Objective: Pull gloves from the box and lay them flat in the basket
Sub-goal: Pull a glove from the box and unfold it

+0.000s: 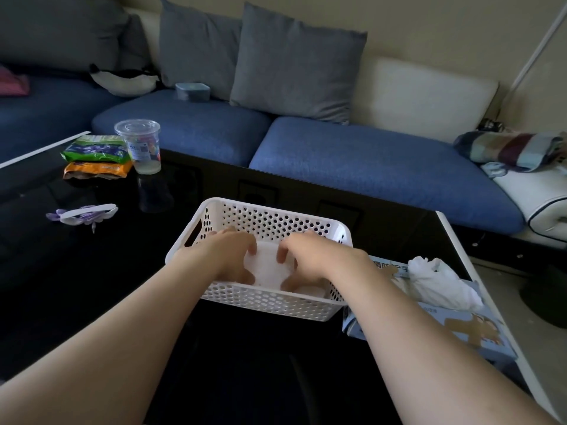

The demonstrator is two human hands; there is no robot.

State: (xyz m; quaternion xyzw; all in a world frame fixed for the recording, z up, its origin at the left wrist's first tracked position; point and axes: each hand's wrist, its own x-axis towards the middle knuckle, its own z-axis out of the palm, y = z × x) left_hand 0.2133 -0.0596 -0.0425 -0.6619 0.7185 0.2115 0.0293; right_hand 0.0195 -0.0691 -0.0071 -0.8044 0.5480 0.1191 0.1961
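sofa (368, 161): blue seat, grey cushions (294, 65) along the back; behind the table.

table (76, 271): black, glossy, white edge on the right.

basket (267, 220): white, perforated, on the table near its front; long axis left to right, left end a little farther off; handle slot in the left end.

box (478, 329): pale blue, just right of the basket; long axis far to near along the table's right edge; opening upward.

left hand (227, 256): inside the basket, palm down, fingers spread and loosely bent, tips pressing on the glove.

right hand (310, 259): inside the basket, mirrored, palm down, fingers loosely bent, tips on the same glove.

glove (267, 265): translucent white, flat on the basket floor, under and between both hands; only a middle strip showing; both ends hidden under the palms, so long axis and finger end not to be told.

second glove (438, 280): white, crumpled, standing up out of the box, right of the right forearm, apart from both hands.

cup (139, 145): clear, lidded, upright, far left of the table.

bags (95, 148): green on orange, stacked, just left of the cup.
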